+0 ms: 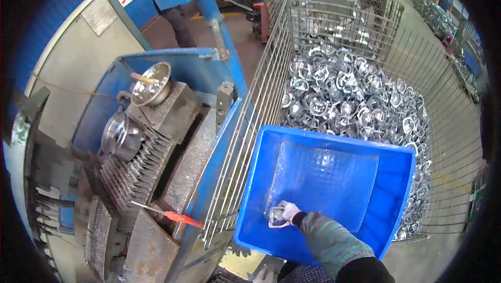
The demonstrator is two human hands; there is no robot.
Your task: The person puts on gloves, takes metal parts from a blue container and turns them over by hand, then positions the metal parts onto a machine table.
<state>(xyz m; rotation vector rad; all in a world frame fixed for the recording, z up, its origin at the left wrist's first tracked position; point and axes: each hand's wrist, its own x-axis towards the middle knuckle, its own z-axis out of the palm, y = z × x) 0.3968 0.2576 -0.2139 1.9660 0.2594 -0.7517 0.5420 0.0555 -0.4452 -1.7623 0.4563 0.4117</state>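
Inside a blue plastic bin [326, 178], my right hand [288, 211], in a pale glove, closes on a silver metal ring-like part [277, 218]. The part is low in the bin, near its left wall; whether it touches the floor there I cannot tell. My left hand [265, 275], also pale-gloved, shows only in part at the bottom edge, below the bin's near left corner. Its fingers are too blurred and cut off to read. The bin sits over a wire cage [308, 18] heaped with similar silver metal parts [355, 92].
On the left stands a machine with a blue tray, metal blocks, and two shiny steel bowls [151, 85] [121, 136]. A red-handled screwdriver [182, 219] lies across its edge. A person's leg [179, 26] shows behind the machine. More parts are heaped far right.
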